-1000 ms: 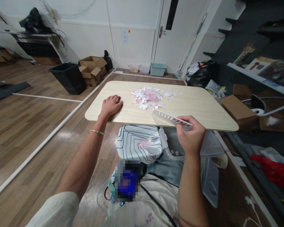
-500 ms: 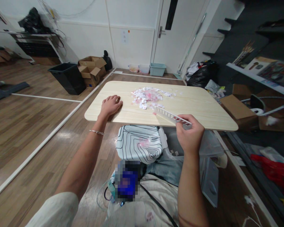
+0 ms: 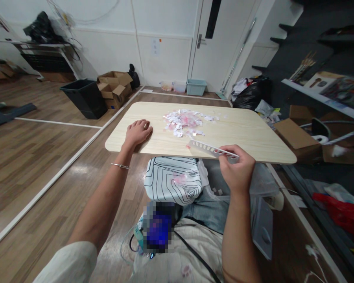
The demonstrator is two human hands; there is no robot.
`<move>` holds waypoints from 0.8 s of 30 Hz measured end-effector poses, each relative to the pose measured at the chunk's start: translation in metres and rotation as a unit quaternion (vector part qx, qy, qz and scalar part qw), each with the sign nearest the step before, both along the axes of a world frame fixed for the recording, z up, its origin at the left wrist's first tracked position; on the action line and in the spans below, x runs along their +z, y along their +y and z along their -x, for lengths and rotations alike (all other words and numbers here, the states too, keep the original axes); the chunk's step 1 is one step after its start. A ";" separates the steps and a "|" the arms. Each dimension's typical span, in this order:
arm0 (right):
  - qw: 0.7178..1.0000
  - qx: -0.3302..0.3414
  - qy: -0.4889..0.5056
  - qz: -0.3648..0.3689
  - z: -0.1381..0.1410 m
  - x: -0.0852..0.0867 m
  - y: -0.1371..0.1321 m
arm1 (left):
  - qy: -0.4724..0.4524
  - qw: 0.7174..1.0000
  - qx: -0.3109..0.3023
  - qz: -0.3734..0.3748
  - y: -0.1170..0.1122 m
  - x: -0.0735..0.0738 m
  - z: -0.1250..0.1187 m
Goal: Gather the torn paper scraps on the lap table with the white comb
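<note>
Right hand is pinching shut on one end of a white perforated strip, whose far end is touching the table just beside the paper scraps. Left hand is lying flat, fingers loosely spread, holding nothing. Scrap printing is too small to read. A pixelated patch is hiding something at the lap.
</note>
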State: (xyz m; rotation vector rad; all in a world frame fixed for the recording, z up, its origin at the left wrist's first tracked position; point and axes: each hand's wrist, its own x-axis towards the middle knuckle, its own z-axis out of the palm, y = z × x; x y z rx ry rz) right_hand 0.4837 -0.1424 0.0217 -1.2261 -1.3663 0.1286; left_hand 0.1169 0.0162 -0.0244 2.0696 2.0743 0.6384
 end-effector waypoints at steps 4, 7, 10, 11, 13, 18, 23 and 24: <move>1.000 -0.009 0.003 -0.022 0.000 -0.001 0.001 | 0.005 1.000 0.000 0.004 0.001 -0.001 0.001; 1.000 -0.013 -0.005 -0.015 -0.001 -0.003 0.002 | 0.007 1.000 -0.001 0.005 0.002 -0.001 0.001; 1.000 -0.003 -0.006 -0.003 -0.002 -0.004 0.002 | 0.005 1.000 -0.002 0.004 0.002 -0.002 0.001; 1.000 0.001 -0.005 -0.002 -0.002 -0.003 0.002 | 0.004 1.000 -0.003 0.004 0.002 -0.002 0.001; 1.000 0.008 -0.003 -0.002 -0.002 -0.003 0.001 | 0.001 1.000 -0.003 0.001 0.003 -0.003 0.002; 1.000 0.003 0.007 -0.022 -0.002 -0.003 0.000 | -0.005 1.000 -0.001 -0.007 0.003 -0.004 0.001; 1.000 -0.015 0.001 -0.016 -0.002 -0.006 0.003 | -0.011 1.000 -0.002 -0.012 0.003 -0.005 0.001; 1.000 -0.013 -0.002 -0.011 -0.002 -0.007 0.003 | -0.013 1.000 -0.002 -0.014 0.004 -0.005 0.001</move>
